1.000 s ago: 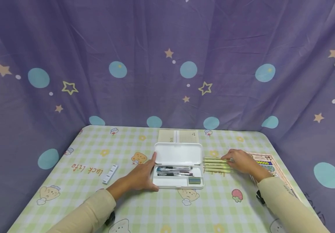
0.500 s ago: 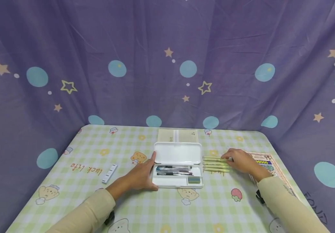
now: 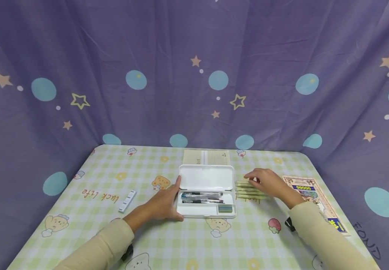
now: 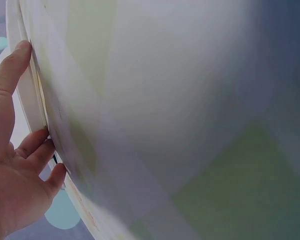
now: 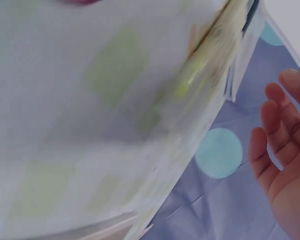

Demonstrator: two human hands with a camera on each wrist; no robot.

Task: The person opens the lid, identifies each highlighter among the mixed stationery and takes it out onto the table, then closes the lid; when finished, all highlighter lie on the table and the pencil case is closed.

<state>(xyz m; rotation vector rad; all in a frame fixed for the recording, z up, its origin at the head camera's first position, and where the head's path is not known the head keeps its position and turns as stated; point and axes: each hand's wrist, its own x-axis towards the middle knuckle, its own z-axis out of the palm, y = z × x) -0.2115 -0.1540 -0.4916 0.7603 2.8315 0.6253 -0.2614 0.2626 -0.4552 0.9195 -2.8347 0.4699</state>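
A white pencil case [image 3: 206,177] lies with its lid folded back in the middle of the table. Several pens [image 3: 202,195] and a small grey-green block [image 3: 225,208] with a blue stripe sit in its tray. My left hand [image 3: 163,202] rests along the case's left side, thumb at the near corner and fingers reaching the lid; the left wrist view shows its fingertips at the case edge. Right of the case, several slim yellow-green sticks [image 3: 250,196] lie side by side. My right hand [image 3: 267,182] hovers over their far part, fingers loosely bent with nothing visible between them.
Behind the case lies a cream notebook [image 3: 211,157]. At left is a narrow white strip [image 3: 127,201] with dark marks. A colourful printed sheet [image 3: 316,198] lies at the right, partly under my right forearm. A purple curtain [image 3: 194,75] hangs behind the table.
My right hand has moved left from the right ends of the yellow-green sticks to above their middle, uncovering more of the printed sheet. The left hand and pencil case have stayed in place.
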